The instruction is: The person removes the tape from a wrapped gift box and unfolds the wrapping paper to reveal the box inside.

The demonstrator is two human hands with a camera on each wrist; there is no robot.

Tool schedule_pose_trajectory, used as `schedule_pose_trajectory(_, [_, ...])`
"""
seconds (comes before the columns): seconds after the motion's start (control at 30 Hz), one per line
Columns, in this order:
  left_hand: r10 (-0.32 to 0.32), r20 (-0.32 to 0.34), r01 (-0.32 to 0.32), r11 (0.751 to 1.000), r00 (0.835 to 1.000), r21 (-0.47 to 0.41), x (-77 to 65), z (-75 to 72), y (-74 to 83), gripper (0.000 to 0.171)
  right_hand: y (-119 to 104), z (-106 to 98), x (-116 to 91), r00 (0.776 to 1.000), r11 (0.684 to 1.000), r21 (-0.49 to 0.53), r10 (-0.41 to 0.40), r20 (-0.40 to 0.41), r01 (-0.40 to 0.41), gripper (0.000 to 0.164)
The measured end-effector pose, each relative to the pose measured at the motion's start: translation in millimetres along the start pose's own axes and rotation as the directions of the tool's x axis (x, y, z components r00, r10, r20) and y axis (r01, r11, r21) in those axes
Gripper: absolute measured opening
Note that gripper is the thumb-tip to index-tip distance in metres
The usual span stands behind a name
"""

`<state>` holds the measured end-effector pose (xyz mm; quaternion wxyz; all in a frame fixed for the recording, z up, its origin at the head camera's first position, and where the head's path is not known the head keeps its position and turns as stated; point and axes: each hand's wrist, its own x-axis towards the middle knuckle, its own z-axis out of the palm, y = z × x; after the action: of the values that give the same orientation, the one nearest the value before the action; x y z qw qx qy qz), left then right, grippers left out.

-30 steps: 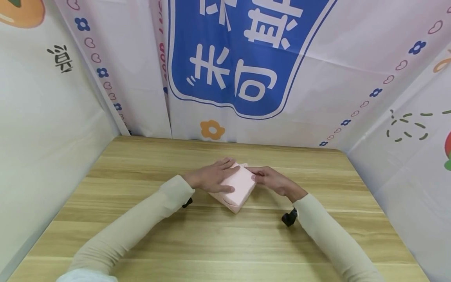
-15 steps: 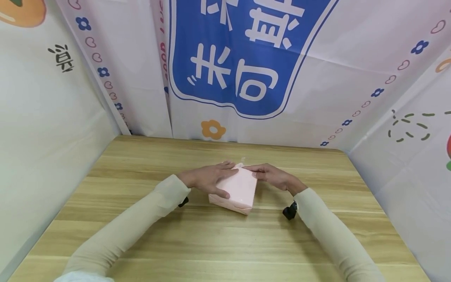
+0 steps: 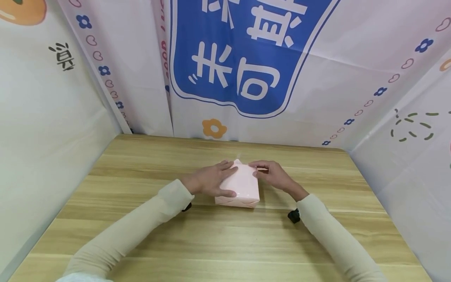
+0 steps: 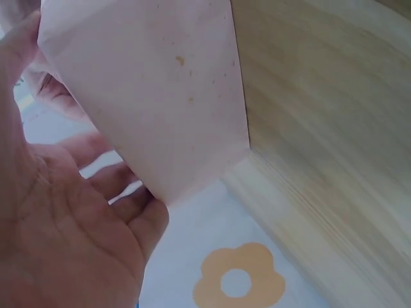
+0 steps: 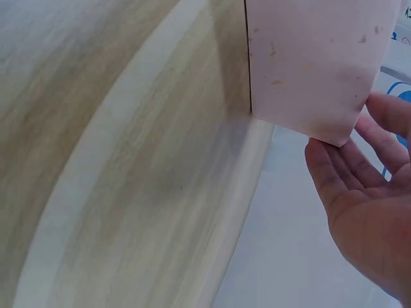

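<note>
A pink paper-wrapped box lies flat on the wooden table, with folded paper lines on its front side. My left hand rests across its left part, fingers spread over the top and thumb near the front edge. At the back right corner, the fingers and thumb of my right hand hold the box. Small gold flecks mark the side of the box in the left wrist view. In the right wrist view, fingertips of the right hand touch the lower edge of the box.
The wooden tabletop extends around the box. Behind it stands a printed cloth wall with a blue sign and an orange flower. White cloth walls close both sides. A faint translucent piece shows behind the box.
The box has turned counterclockwise as seen from above, so its front edge now lies nearly level across the view. Both hands stay on it, and the right fingers have shifted slightly at the corner.
</note>
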<state>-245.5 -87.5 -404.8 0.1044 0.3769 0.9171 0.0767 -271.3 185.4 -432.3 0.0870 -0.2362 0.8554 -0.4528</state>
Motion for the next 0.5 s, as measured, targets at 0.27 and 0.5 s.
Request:
schedule_pose_trajectory(0.27, [-0.059,-0.015,0.060,0.997,0.998,0.051,1.7,2.4,8.4,0.097,0,-2,-10,0.993,0.984,-0.132,-0.118,0.015,0.119,0.036])
schedule_pose_trajectory(0.5, [-0.084,-0.019,0.085,0.993,0.996,0.084,3.0,5.7,9.8,0.097,-5,-5,-17,0.975,0.933,-0.290,-0.222,-0.001,0.212,0.020])
